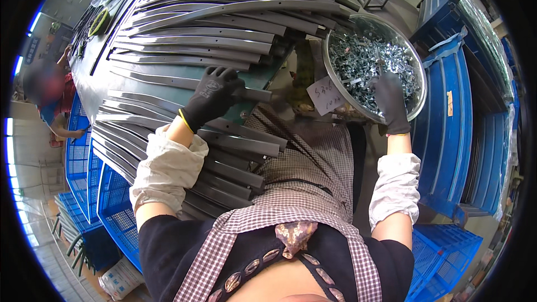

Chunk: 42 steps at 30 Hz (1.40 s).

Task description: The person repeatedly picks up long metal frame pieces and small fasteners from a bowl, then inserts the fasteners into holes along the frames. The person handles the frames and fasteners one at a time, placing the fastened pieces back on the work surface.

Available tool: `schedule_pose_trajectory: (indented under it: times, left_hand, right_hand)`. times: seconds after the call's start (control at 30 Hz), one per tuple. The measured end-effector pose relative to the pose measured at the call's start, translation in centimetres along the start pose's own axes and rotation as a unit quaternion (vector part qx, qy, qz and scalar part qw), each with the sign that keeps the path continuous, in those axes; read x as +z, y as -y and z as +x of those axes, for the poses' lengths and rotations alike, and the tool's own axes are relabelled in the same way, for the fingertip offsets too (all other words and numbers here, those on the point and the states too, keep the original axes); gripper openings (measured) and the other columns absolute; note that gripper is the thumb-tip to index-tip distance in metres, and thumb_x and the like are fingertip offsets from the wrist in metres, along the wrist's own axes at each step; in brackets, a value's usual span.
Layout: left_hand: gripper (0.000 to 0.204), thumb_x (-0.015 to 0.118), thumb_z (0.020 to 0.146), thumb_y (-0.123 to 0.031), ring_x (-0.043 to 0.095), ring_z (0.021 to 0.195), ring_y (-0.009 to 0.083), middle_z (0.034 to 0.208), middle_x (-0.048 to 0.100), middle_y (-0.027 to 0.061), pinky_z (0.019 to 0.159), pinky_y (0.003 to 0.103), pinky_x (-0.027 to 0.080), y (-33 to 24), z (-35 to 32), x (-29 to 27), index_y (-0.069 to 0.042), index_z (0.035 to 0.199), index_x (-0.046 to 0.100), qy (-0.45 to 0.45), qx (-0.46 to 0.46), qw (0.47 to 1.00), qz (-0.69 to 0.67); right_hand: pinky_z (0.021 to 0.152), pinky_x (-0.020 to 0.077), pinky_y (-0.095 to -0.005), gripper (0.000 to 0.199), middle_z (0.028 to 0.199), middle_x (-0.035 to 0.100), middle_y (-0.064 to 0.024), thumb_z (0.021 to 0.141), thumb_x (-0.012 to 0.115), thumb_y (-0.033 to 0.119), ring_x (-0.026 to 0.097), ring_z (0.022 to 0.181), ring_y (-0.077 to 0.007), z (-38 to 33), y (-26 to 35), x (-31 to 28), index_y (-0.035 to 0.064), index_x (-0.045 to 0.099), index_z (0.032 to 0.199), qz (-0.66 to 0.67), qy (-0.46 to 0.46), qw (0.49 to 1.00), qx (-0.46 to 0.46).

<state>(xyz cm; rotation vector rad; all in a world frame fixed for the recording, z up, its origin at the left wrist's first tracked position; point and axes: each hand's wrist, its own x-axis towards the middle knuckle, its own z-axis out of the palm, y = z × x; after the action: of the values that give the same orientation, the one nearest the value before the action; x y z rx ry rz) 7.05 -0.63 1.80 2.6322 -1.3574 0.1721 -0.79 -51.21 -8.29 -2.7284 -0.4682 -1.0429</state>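
Observation:
My left hand (pixel 215 92), in a black glove, is closed around a dark grey flat metal tube (pixel 257 95) whose cut end sticks out to its right. On both sides of it lie rows of similar grey tubes (pixel 224 36), slightly curved, on a green-topped table (pixel 274 81). My right hand (pixel 390 98), gloved in black too, reaches into a large round metal bowl (pixel 423 86) at the right. The bowl holds a heap of small shiny metal clips (pixel 358 59). My right fingers are drawn together at the clips; what they pinch is too small to make out.
A paper tag (pixel 326 95) with handwriting sits against the bowl's left side. Blue metal bins (pixel 442 128) stand on the right, and blue plastic crates (pixel 120 207) on the lower left. Another person (pixel 53 95) is at the far left, beyond the table.

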Motion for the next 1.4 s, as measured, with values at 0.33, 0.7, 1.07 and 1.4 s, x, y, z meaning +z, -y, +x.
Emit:
schedule_pose_trajectory:
  times: [0.33,0.7,1.07,1.4]
  left_hand:
    - [0.023,0.072,0.081,-0.013,0.061,0.103,0.0348,0.105,0.064,0.0096,0.094,0.046,0.044,-4.9,2.8,4.2,-0.009,0.101,0.062,-0.005,0.009,0.976,-0.217]
    - [0.024,0.074,0.090,-0.022,0.067,0.081,0.0354,0.091,0.068,0.0157,0.072,0.042,0.053,-13.4,1.6,-1.2,-0.005,0.105,0.070,0.033,-0.020,0.933,-0.359]
    - [0.040,0.071,0.081,-0.016,0.067,0.078,0.0261,0.088,0.066,0.0063,0.070,0.039,0.053,-12.9,0.5,-0.3,-0.007,0.119,0.066,-0.011,0.120,0.983,-0.137]
    - [0.058,0.073,0.072,-0.020,0.064,0.076,0.0197,0.087,0.060,0.0026,0.067,0.037,0.051,-12.6,0.9,1.2,-0.006,0.127,0.064,-0.024,0.187,0.982,-0.028]
  right_hand:
    - [0.039,0.0239,-0.0176,0.018,0.081,0.065,0.0037,0.098,0.063,0.011,0.032,0.045,0.0015,-2.7,1.0,-1.2,0.0044,0.068,0.114,0.271,0.038,0.909,0.315]
    - [0.077,0.0541,-0.0259,0.016,0.098,0.068,-0.0043,0.097,0.058,-0.003,0.064,0.083,-0.0089,2.6,20.3,-6.4,0.0004,0.065,0.111,0.642,0.099,0.700,0.296]
    - [0.083,0.0523,-0.0245,0.036,0.107,0.064,-0.0026,0.092,0.072,0.005,0.060,0.094,-0.0078,1.7,23.9,-6.2,-0.0034,0.061,0.125,0.723,0.250,0.507,0.397]
    - [0.076,0.0482,-0.0221,0.035,0.097,0.064,0.0013,0.091,0.074,0.008,0.057,0.086,-0.0054,1.5,23.1,-6.0,-0.0020,0.064,0.124,0.682,0.266,0.558,0.390]
